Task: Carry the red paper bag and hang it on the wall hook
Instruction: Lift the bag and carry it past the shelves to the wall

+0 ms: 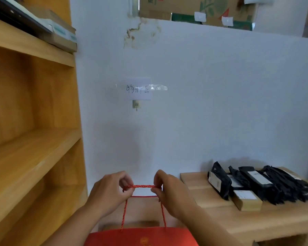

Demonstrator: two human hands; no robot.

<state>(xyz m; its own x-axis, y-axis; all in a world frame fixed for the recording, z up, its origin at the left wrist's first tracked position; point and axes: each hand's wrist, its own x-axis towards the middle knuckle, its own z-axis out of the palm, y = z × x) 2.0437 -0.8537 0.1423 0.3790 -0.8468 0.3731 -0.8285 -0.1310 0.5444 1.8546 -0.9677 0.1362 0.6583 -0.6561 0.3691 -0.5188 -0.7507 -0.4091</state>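
Observation:
The red paper bag (142, 237) hangs at the bottom edge of the view, only its top visible. Its red twisted rope handles (141, 186) are stretched level between my hands. My left hand (110, 190) pinches the left end and my right hand (169, 190) pinches the right end. The small wall hook (136, 105) sits on the white wall well above the handles, just under a taped paper label (138, 89) with handwriting. The bag is apart from the hook.
A wooden shelf unit (34, 139) stands close on the left, with flat boxes (60, 32) on its upper shelf. A low wooden table (256, 219) on the right holds several black packets (256, 183). Cardboard boxes (194, 9) rest above the wall ledge.

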